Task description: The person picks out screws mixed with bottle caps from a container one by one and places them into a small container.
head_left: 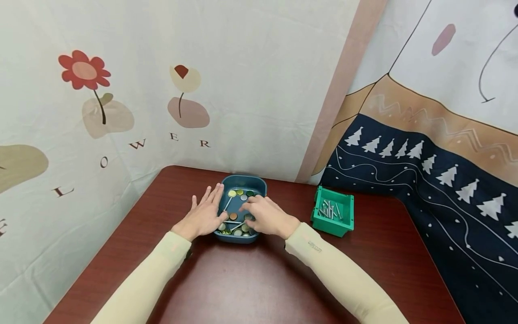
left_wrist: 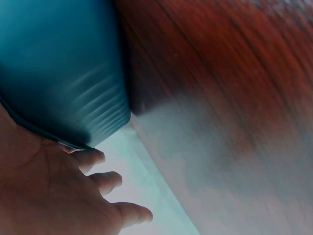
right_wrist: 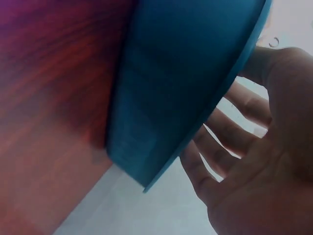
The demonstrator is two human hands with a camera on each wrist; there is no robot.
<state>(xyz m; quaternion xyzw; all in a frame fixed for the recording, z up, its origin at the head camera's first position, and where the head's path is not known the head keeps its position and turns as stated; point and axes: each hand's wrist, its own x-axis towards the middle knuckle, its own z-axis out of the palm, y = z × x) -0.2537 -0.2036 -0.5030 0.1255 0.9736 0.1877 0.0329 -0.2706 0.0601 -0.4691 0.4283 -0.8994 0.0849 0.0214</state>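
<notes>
A blue plastic bin (head_left: 238,240) holds several gold, silver and copper-coloured coins (head_left: 233,216) and a few long silver screws (head_left: 228,203). My left hand (head_left: 201,217) rests on the bin's left rim, its fingers stretched out toward the far side; in the left wrist view the palm is against the edge. Over the right rim reaches my right hand (head_left: 270,217), fingers spread and slightly bent above the coins. Nothing shows gripped in it, and in the right wrist view gaps show between its fingers (right_wrist: 230,129). Part of the bin's contents is hidden under the hands.
To the right stands a green plastic box (head_left: 329,226) with several silver screws (head_left: 329,209) inside. Both containers are on a dark red wooden table (head_left: 243,288). A printed curtain (head_left: 259,90) hangs right behind the table's back edge.
</notes>
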